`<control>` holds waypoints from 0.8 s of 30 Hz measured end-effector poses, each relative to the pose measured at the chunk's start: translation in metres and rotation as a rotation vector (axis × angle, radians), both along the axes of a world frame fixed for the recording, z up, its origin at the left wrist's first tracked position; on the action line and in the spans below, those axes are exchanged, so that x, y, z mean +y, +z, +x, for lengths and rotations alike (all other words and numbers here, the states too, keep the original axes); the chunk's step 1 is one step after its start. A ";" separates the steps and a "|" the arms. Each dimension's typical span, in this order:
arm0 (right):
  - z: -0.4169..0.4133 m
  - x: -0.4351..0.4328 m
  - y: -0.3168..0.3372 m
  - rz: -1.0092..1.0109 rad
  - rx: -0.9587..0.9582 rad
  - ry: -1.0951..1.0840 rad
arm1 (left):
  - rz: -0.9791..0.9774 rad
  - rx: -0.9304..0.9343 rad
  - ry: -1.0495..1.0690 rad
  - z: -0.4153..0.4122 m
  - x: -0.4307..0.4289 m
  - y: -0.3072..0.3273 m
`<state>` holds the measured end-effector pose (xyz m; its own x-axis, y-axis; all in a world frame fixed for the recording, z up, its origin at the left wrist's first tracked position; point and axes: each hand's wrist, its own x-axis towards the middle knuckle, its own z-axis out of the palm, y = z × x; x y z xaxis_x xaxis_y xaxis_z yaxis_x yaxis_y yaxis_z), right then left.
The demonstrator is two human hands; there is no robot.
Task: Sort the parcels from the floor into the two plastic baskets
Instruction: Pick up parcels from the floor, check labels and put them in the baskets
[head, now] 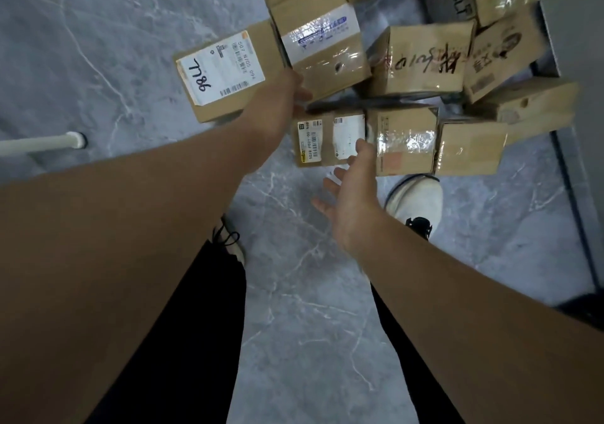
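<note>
Cardboard throughout: the brown cardboard parcels point(421, 60) lie heaped on the grey marbled floor point(98, 47) ahead of your feet. They are stiff-sided, taped at the seams and probably light for their bulk. The glossy clear tape will be slick, so take hold on bare card at opposite faces or under a bottom edge.

Your left hand point(292, 91) is at the lower corner of the tall tape-wrapped brown box point(318, 44), which sits tilted against the flat brown box with the large white label point(225, 70). Its fingers are mostly hidden, so I cannot tell whether they grip or merely touch. Your right hand point(351, 191) is spread wide and holds nothing, fingertips just beside the small brown box with two white labels point(330, 139).

Obstructions: neighbouring boxes crowd close on the right, and lifting the tilted box may shift them. Your white shoe point(416, 199) stands just beside the pile. Neither plastic basket is in view.
</note>
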<state>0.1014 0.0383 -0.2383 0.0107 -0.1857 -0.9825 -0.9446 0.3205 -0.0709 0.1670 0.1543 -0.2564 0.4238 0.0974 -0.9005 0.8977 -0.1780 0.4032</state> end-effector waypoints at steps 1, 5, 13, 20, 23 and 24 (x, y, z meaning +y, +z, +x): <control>-0.001 0.002 -0.012 0.010 -0.006 -0.015 | 0.007 -0.008 -0.029 0.001 -0.001 -0.010; -0.007 0.014 -0.052 -0.002 -0.022 -0.052 | 0.012 -0.024 -0.133 -0.001 -0.007 -0.046; -0.013 0.032 -0.084 -0.150 -0.061 -0.179 | 0.054 -0.076 -0.372 -0.013 -0.009 -0.069; -0.009 0.015 -0.074 -0.138 -0.054 -0.133 | 0.103 0.061 -0.324 -0.020 -0.004 -0.052; -0.009 0.008 -0.062 -0.106 -0.064 -0.133 | 0.080 0.115 -0.216 -0.022 0.000 -0.039; -0.010 0.009 -0.057 -0.101 -0.062 -0.120 | 0.072 0.116 -0.202 -0.023 0.001 -0.033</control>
